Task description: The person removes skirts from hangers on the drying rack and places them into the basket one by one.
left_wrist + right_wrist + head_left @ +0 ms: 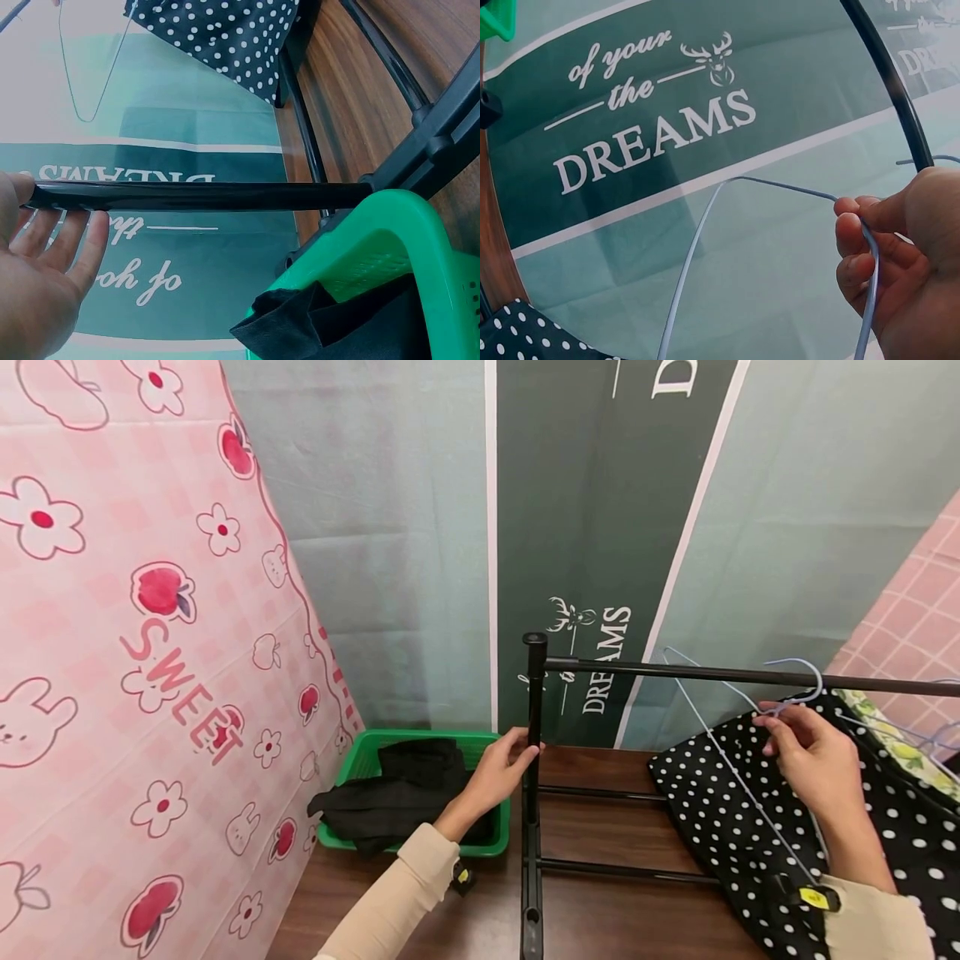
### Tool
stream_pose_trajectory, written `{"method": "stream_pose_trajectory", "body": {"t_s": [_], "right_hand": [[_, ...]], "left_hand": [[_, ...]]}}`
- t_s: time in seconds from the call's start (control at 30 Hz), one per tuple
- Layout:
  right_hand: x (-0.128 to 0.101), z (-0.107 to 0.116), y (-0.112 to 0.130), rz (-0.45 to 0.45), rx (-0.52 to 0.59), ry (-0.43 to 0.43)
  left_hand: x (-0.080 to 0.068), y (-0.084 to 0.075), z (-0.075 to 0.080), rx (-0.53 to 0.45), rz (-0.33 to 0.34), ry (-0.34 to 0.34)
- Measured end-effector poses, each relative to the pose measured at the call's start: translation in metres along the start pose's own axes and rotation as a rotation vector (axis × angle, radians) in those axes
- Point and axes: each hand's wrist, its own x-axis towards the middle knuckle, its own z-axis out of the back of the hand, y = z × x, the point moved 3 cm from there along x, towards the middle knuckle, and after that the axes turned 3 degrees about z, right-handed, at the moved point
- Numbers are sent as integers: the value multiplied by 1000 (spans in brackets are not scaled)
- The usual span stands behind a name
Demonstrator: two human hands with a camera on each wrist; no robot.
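My left hand [498, 771] lay open against the black metal rack post [534, 727]. My right hand [806, 752] pinched the pale blue wire hanger [795, 693] carrying the black polka-dot garment [738, 810]. I judged the far-right hook could slip off the rail [750, 676].

Black metal clothes rack [534, 752], smooth and glossy, catching light along the upright post in the lower middle of the frame. Thin pale-blue wire hanger [795, 693], smooth coated finish, at the right. Black polka-dot garment [720, 802] in soft matt cloth at lower right. Green basket [360, 760] of moulded plastic, slightly shiny, perforated wall, at lower centre-left; matt black cloth [397, 793], creased, heaped inside. Floor [600, 827] of dark brown wood, visible grain, faint sheen. Backdrop sheets [390, 527] of thin matt fabric, fold lines showing, across the upper frame. Pink printed curtain [112, 652], soft matt cloth, at left. Beige knit sleeve [405, 893], matt, at the bottom.
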Motion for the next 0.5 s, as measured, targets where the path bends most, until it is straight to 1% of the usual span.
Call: {"method": "stream_pose_trajectory", "body": {"t_s": [0.17,0.3,0.4,0.5], "right_hand": [[0,2,-6,-22,-2,-11],[-1,4,-11,-21,2,-38],[-3,6,-14,-24,3,-49],[-4,9,-18,-52,15,-44]], "left_hand": [[-1,0,0,-5,1,0],[-2,0,0,-7,12,5],[-1,0,0,-6,8,3],[-1,0,0,-3,0,0]]}}
